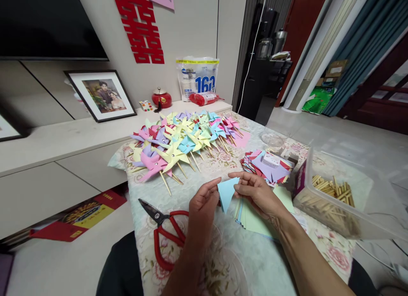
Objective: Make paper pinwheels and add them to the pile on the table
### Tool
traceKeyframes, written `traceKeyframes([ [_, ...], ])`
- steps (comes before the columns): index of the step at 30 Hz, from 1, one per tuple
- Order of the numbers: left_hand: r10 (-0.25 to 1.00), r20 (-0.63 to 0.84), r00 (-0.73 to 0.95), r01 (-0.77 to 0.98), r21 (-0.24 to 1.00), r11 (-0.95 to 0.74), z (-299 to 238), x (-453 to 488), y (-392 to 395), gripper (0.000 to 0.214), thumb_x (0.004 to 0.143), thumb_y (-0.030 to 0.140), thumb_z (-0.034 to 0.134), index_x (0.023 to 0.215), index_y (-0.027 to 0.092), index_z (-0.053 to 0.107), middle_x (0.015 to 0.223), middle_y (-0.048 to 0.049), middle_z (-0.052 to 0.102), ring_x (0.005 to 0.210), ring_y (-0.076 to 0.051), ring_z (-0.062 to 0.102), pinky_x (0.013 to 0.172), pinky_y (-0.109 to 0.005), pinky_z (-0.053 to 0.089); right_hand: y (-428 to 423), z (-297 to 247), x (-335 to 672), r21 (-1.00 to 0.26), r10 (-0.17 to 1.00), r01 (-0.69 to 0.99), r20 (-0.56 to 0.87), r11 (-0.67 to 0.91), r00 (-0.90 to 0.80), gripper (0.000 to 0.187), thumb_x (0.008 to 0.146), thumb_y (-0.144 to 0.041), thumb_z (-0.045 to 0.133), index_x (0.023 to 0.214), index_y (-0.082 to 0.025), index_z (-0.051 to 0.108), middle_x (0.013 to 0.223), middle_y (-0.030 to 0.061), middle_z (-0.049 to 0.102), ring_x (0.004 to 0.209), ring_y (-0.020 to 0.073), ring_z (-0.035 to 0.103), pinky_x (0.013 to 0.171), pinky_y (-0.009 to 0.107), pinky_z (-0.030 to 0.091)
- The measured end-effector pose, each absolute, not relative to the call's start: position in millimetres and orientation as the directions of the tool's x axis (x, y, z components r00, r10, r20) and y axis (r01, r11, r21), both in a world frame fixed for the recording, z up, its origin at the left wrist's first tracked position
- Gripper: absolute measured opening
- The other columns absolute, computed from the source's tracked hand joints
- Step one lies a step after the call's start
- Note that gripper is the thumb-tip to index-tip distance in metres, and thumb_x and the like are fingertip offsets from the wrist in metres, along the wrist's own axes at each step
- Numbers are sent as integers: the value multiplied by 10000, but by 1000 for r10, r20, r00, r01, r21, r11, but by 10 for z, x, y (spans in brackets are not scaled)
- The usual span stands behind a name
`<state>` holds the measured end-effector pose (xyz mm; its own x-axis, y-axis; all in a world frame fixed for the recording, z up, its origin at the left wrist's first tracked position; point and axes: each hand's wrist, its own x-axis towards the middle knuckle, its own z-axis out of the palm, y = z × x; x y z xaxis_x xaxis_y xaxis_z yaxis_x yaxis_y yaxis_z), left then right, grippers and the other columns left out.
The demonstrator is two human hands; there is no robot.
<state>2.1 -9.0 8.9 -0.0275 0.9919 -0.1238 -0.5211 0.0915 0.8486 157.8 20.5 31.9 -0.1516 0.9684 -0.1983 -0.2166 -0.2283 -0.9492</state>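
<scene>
A light blue piece of paper (226,194), folded to a triangle, is held up between my two hands over the near part of the table. My left hand (204,196) pinches its left edge, and my right hand (253,189) grips the upper right corner between thumb and fingers. Under my right forearm lies a stack of pale green and blue paper sheets (256,223). Red-handled scissors (170,228) rest partly open to the left, their handles partly behind my left wrist. Beyond my hands is a large pile of paper pinwheels (186,145) on sticks.
A clear plastic box (331,211) of short wooden sticks stands at the right. Cut coloured papers with a small white box (270,160) on top lie behind my right hand. Along the wall, a white cabinet (105,134) carries a framed photo (102,96) and a red jar (162,99).
</scene>
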Motion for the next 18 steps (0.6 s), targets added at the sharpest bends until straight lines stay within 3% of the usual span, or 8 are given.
traceKeyframes([
  [4,991,-128,-44,-511,855,88,111,16,-91,326,746,262,748,1055,160,753,764,-24,723,646,-119,576,629,-237,440,211,311,1586,-944,967,-233,-202,-235,-156,429,604,-265,825,1000,-157,701,681,-23,657,585,116,547,649,287,385],
  [11,993,-118,-30,-494,865,88,135,31,-101,357,731,237,736,1078,154,732,922,-76,770,711,-146,639,647,-252,459,218,294,1586,-941,969,-250,-197,-230,-150,423,600,-268,839,987,-156,709,682,-20,657,582,113,542,634,279,386],
  [18,989,-95,-118,-466,884,29,130,97,-93,353,670,198,752,1020,158,731,876,-71,776,738,-179,694,661,-263,486,207,294,1592,-938,966,-251,-205,-241,-160,400,600,-265,857,969,-174,732,668,-25,636,593,120,554,641,282,412],
])
